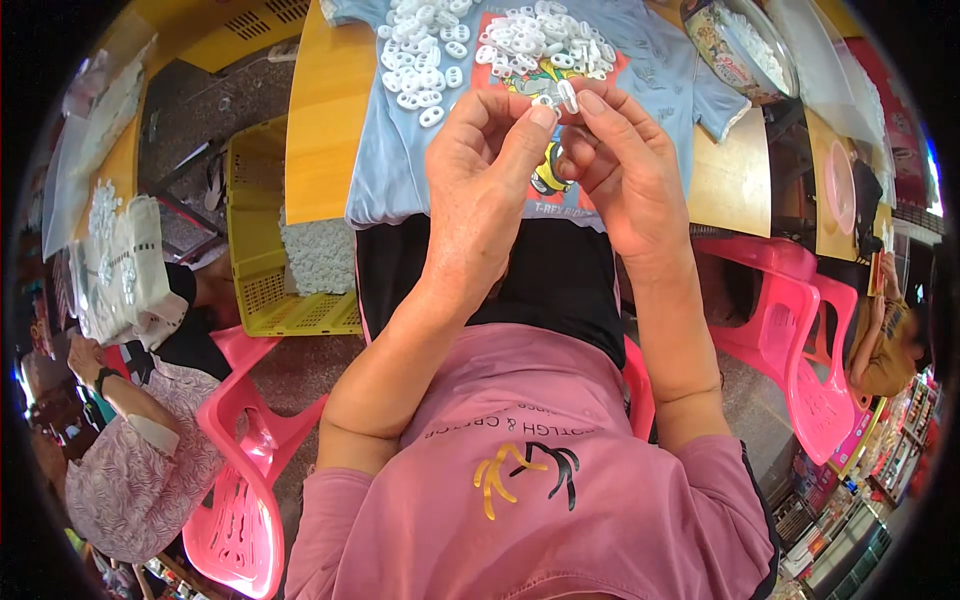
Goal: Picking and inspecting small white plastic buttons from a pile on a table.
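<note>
My left hand [478,185] pinches a small white plastic piece with holes [543,101] between thumb and forefinger. Right beside it, my right hand [632,175] grips another white two-hole plastic piece [568,96], tilted nearly upright. The two pieces are close together; whether they touch or are joined I cannot tell. Beyond my hands, a pile of loose white two-hole pieces [545,40] and a second pile [415,60] to its left lie on a light blue T-shirt [385,170] with a red and yellow print, spread over the table.
A wooden table [318,150] carries the shirt. At the far right stands a round tub [740,50] of white pieces. Left of my legs, a yellow crate [262,240] stands by a heap of white pieces [318,255]. Pink chairs [245,520] flank me; other people sit left and right.
</note>
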`<move>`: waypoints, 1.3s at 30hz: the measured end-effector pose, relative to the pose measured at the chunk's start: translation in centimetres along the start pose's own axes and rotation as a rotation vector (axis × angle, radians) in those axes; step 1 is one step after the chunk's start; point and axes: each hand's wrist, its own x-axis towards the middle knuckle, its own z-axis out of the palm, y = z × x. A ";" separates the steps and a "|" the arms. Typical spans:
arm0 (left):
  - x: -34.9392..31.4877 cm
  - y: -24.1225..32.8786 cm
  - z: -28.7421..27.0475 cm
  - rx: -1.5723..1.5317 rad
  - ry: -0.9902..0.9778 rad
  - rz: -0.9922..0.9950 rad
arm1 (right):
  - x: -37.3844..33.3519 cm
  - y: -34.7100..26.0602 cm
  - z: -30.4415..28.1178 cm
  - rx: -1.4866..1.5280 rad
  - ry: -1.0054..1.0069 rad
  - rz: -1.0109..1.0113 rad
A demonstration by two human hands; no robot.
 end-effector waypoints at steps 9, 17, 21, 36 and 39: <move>0.1 0.0 0.0 0.059 0.023 0.007 | -0.1 0.4 0.1 -0.247 0.020 -0.262; 0.1 0.0 0.1 0.061 0.029 0.000 | -0.4 0.2 0.6 -0.498 0.030 -0.392; 0.2 0.3 -0.3 0.014 0.003 -0.043 | -0.3 0.3 0.4 -0.478 0.016 -0.388; 0.8 0.1 -1.4 0.115 -0.035 0.014 | 0.2 0.9 -0.6 -0.201 -0.087 -0.219; 0.7 -0.8 -2.0 0.078 -0.110 0.065 | -0.1 0.6 -0.4 -0.049 -0.145 -0.129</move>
